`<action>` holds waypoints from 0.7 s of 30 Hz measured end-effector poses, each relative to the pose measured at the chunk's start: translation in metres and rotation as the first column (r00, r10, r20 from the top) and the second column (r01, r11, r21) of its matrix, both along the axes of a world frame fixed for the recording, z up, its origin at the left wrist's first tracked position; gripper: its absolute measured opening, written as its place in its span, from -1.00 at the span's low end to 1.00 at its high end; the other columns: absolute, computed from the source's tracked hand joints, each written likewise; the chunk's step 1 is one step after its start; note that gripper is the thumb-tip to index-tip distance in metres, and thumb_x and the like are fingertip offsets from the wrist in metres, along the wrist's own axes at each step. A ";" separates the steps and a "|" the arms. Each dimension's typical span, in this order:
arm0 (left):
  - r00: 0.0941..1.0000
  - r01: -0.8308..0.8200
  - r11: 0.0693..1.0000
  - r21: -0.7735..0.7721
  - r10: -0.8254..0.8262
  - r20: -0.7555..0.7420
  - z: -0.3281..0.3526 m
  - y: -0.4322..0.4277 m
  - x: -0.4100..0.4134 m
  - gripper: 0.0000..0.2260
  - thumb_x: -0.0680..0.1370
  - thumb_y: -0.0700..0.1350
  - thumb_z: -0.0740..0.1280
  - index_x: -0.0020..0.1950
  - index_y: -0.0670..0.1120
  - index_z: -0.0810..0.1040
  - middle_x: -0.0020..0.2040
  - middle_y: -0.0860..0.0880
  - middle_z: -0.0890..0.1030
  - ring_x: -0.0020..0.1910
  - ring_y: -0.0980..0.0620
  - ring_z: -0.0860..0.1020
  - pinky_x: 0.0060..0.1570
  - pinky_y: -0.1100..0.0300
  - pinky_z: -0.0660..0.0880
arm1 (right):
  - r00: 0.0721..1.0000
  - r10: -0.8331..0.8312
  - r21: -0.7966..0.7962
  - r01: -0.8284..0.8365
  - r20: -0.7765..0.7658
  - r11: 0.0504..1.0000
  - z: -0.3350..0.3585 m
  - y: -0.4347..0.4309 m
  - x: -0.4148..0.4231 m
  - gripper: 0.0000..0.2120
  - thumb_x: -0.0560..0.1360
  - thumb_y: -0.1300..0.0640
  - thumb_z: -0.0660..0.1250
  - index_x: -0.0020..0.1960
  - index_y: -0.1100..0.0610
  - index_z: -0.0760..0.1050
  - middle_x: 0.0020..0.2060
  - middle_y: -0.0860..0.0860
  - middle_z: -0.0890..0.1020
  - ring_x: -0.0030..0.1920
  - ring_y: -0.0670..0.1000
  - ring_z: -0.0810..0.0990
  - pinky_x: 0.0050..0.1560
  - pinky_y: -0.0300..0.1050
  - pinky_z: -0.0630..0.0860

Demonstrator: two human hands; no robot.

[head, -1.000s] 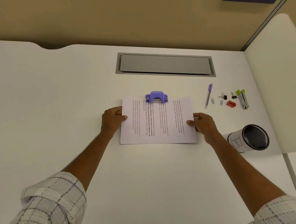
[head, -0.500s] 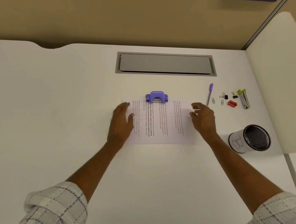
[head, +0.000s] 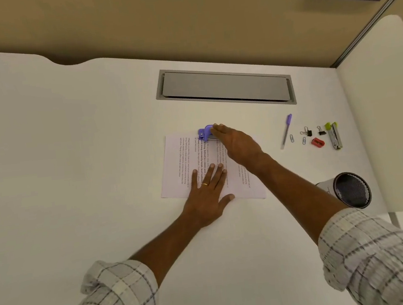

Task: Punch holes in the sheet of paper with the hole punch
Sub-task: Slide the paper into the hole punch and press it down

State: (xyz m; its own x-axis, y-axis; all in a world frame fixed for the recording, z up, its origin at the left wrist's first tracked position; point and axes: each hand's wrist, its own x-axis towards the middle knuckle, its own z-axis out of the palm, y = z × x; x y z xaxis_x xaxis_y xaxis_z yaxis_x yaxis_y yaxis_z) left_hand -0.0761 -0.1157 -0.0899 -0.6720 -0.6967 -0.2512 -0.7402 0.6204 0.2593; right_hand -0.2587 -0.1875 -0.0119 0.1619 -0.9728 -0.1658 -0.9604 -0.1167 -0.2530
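Centrally on the white bench point(head: 73, 164): sheet of paper point(head: 180, 169), far edge fed into the purple hole punch point(head: 205, 134). Left hand point(head: 208, 196), grip spread flat, pins the sheet. Right hand point(head: 236, 144), fingers extended together, rests on the punch and hides its right half. Right of the sheet: purple pen point(head: 286, 130), paper clips, binder clips, red sharpener point(head: 317, 142), stapler point(head: 333, 135), mesh cup point(head: 349, 191). Printed text illegible.

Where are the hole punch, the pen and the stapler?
hole punch point(head: 205, 134): head view, on its purple top left of the fingers.
pen point(head: 286, 130): head view, mid-barrel.
stapler point(head: 334, 136): head view, middle of its metal body.
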 end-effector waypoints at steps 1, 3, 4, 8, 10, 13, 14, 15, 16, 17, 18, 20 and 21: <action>1.000 0.002 1.000 0.003 -0.002 0.006 0.000 0.001 0.000 -0.25 0.63 0.38 -0.18 0.68 -0.03 -0.23 0.69 0.01 -0.25 0.64 0.00 -0.35 0.59 -0.28 -0.29 | 1.000 -0.009 0.007 0.009 0.025 1.000 0.000 0.000 0.001 -0.37 0.64 0.23 0.22 0.63 0.10 0.04 0.61 0.06 0.13 0.57 0.12 0.22 0.55 -0.01 0.19; 1.000 0.003 1.000 0.027 -0.003 0.017 0.001 0.001 -0.001 -0.18 0.56 0.44 -0.24 0.68 -0.03 -0.26 0.69 0.00 -0.28 0.66 -0.04 -0.32 0.59 -0.28 -0.31 | 0.995 -0.046 0.014 0.045 0.091 0.999 0.000 -0.004 0.003 -0.43 0.64 0.27 0.17 0.61 0.11 0.13 0.59 0.06 0.21 0.55 0.13 0.26 0.53 0.02 0.22; 1.000 0.004 0.999 0.043 -0.004 0.021 0.002 0.001 -0.002 -0.15 0.54 0.47 -0.26 0.67 -0.02 -0.28 0.68 0.00 -0.29 0.66 -0.04 -0.32 0.58 -0.29 -0.31 | 0.994 -0.057 0.011 0.056 0.089 0.998 0.001 -0.006 0.003 -0.45 0.64 0.25 0.17 0.60 0.11 0.15 0.57 0.07 0.27 0.52 0.14 0.32 0.51 0.01 0.27; 0.999 0.011 0.998 0.063 -0.013 0.029 0.003 -0.001 -0.003 -0.07 0.50 0.53 -0.20 0.67 -0.03 -0.30 0.68 0.00 -0.32 0.65 -0.06 -0.34 0.57 -0.32 -0.30 | 0.995 -0.099 0.019 0.098 0.030 0.995 0.003 -0.012 0.005 -0.49 0.65 0.09 0.21 0.58 0.09 0.21 0.44 0.10 0.46 0.34 0.11 0.53 0.37 -0.08 0.43; 0.999 0.007 0.999 0.052 -0.009 0.031 0.001 -0.001 -0.003 -0.06 0.48 0.55 -0.22 0.67 -0.02 -0.30 0.68 0.00 -0.32 0.65 -0.06 -0.35 0.57 -0.33 -0.29 | 0.996 -0.084 0.026 0.084 0.002 0.996 0.003 -0.017 0.005 -0.50 0.64 0.08 0.25 0.55 0.12 0.26 0.39 0.11 0.51 0.30 0.11 0.56 0.34 -0.07 0.45; 1.000 0.000 1.000 0.027 0.000 0.030 -0.001 0.000 -0.004 -0.03 0.43 0.57 -0.30 0.67 -0.02 -0.29 0.68 0.00 -0.31 0.63 -0.06 -0.39 0.57 -0.32 -0.30 | 0.996 -0.089 0.017 0.089 0.009 0.996 0.004 -0.021 0.005 -0.53 0.63 0.07 0.28 0.50 0.13 0.32 0.34 0.12 0.55 0.25 0.11 0.59 0.28 -0.07 0.48; 1.000 -0.002 1.000 0.019 0.001 0.028 -0.001 0.000 -0.004 -0.02 0.43 0.57 -0.31 0.67 -0.02 -0.28 0.68 0.00 -0.30 0.62 -0.05 -0.39 0.57 -0.33 -0.30 | 0.995 -0.101 0.020 0.101 0.025 0.995 0.003 -0.020 0.005 -0.53 0.63 0.07 0.27 0.50 0.13 0.32 0.36 0.12 0.53 0.27 0.11 0.57 0.30 -0.08 0.47; 1.000 -0.001 1.000 0.011 0.001 0.027 -0.002 -0.001 -0.004 -0.02 0.43 0.57 -0.31 0.67 -0.03 -0.27 0.68 -0.01 -0.29 0.63 -0.06 -0.38 0.57 -0.33 -0.30 | 0.993 -0.108 0.029 0.106 0.041 0.994 0.002 -0.019 0.005 -0.52 0.63 0.07 0.26 0.51 0.13 0.31 0.39 0.11 0.51 0.30 0.11 0.56 0.33 -0.09 0.45; 1.000 0.002 1.000 0.004 -0.002 0.027 -0.002 -0.001 -0.003 -0.02 0.44 0.57 -0.31 0.68 -0.03 -0.26 0.69 -0.01 -0.28 0.64 -0.06 -0.36 0.57 -0.33 -0.29 | 0.992 -0.113 0.039 0.111 0.056 0.993 0.000 -0.018 0.005 -0.53 0.64 0.07 0.25 0.52 0.12 0.30 0.40 0.10 0.49 0.31 0.10 0.54 0.34 -0.10 0.43; 1.000 0.004 1.000 0.000 -0.004 0.027 -0.002 -0.002 -0.003 -0.02 0.44 0.57 -0.31 0.68 -0.04 -0.25 0.69 -0.01 -0.27 0.65 -0.07 -0.34 0.58 -0.33 -0.27 | 0.991 -0.118 0.038 0.116 0.067 0.993 -0.001 -0.017 0.005 -0.55 0.65 0.06 0.22 0.52 0.11 0.30 0.40 0.09 0.49 0.30 0.10 0.55 0.32 -0.12 0.44; 1.000 0.003 1.000 0.000 -0.003 0.027 -0.002 -0.002 -0.004 -0.02 0.44 0.57 -0.30 0.68 -0.04 -0.25 0.69 -0.02 -0.27 0.66 -0.07 -0.32 0.58 -0.32 -0.27 | 0.989 -0.127 0.033 0.125 0.078 0.992 -0.003 -0.017 0.004 -0.57 0.67 0.05 0.19 0.51 0.10 0.31 0.39 0.08 0.51 0.27 0.08 0.57 0.28 -0.16 0.45; 1.000 0.002 1.000 0.007 -0.002 0.031 -0.002 -0.002 -0.004 -0.03 0.44 0.57 -0.28 0.68 -0.03 -0.26 0.69 -0.01 -0.28 0.66 -0.07 -0.32 0.58 -0.32 -0.27 | 0.988 -0.131 0.022 0.129 0.083 0.991 -0.004 -0.017 0.004 -0.58 0.66 0.05 0.19 0.50 0.09 0.32 0.35 0.08 0.54 0.23 0.08 0.59 0.23 -0.18 0.47; 0.999 0.004 1.000 0.005 -0.004 0.033 -0.001 -0.002 -0.004 -0.03 0.45 0.57 -0.26 0.67 -0.03 -0.27 0.69 -0.01 -0.28 0.66 -0.07 -0.32 0.58 -0.31 -0.28 | 0.989 -0.124 0.020 0.123 0.077 0.992 -0.003 -0.016 0.004 -0.56 0.65 0.06 0.23 0.50 0.10 0.31 0.36 0.09 0.53 0.23 0.09 0.59 0.25 -0.15 0.48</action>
State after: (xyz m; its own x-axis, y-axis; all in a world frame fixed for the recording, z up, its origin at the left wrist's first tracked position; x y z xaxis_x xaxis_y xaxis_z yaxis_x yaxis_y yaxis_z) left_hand -0.0799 -0.1177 -0.0912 -0.6663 -0.6924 -0.2768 -0.7456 0.6223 0.2382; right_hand -0.2546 -0.2037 -0.0148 0.0541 -0.9835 -0.1727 -0.9444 0.0058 -0.3289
